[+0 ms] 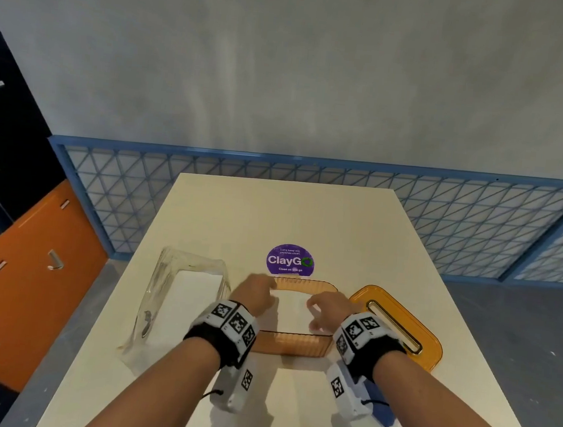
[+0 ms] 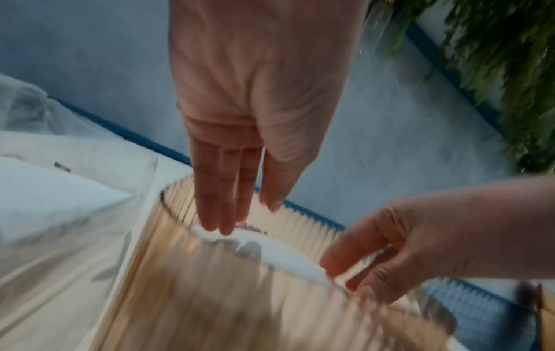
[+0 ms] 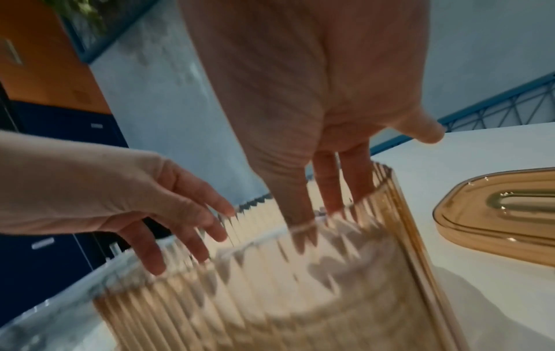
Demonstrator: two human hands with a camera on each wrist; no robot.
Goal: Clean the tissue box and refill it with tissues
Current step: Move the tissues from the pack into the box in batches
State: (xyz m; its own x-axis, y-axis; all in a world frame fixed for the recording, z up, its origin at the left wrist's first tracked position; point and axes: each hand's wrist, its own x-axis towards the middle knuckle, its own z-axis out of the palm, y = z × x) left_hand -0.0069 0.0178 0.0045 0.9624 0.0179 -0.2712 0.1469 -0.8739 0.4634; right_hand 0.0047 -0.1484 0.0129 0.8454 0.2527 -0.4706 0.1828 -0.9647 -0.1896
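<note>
An amber ribbed tissue box (image 1: 291,347) stands open on the cream table (image 1: 273,212), with a white tissue stack (image 1: 293,309) inside. My left hand (image 1: 258,292) reaches into its left end with straight fingers (image 2: 222,213) down on the tissues (image 2: 288,254). My right hand (image 1: 324,312) reaches into the right end, fingers (image 3: 327,194) straight inside the wall and thumb held out. The amber lid (image 1: 398,307) with its slot lies flat just right of the box. Both wrist views are blurred.
A clear plastic tissue wrapper (image 1: 162,291), still holding white tissues, lies left of the box. A purple ClayGo sticker (image 1: 290,260) sits behind it. A blue lattice fence (image 1: 443,229) runs past the table's far end. Orange and dark cabinets (image 1: 26,275) stand left.
</note>
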